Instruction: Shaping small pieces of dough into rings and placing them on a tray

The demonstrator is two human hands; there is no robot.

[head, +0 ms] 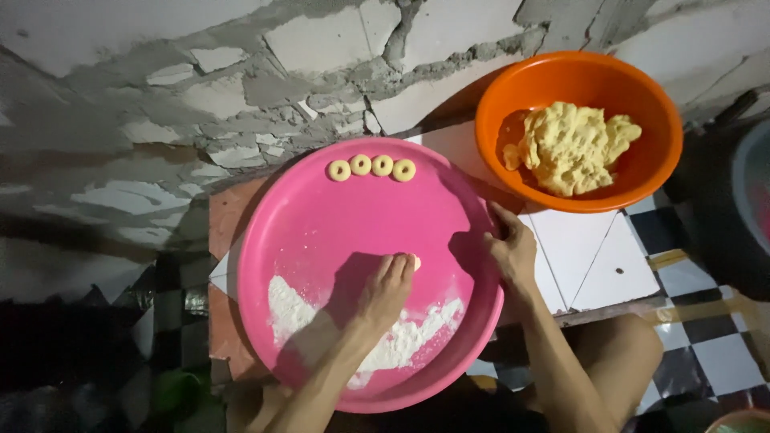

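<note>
The left hand point(387, 290) lies palm-down with fingers straight and together, flat on a small piece of dough point(415, 261) that peeks out at the fingertips, on the floor of a wide pink tray point(321, 216). Loose white flour point(401, 341) spreads under the wrist. The right hand point(509, 244) curls its fingers over the tray's right rim, gripping it. Four small dough rings point(370, 167) sit in a row near the tray's far edge. Beyond the right hand, an orange bowl point(642, 172) holds a lump of yellow dough point(571, 144). Both rest on pale tiles point(601, 265) against a rough, cracked grey wall point(200, 88); checkered flooring point(706, 329) shows to the right.
</note>
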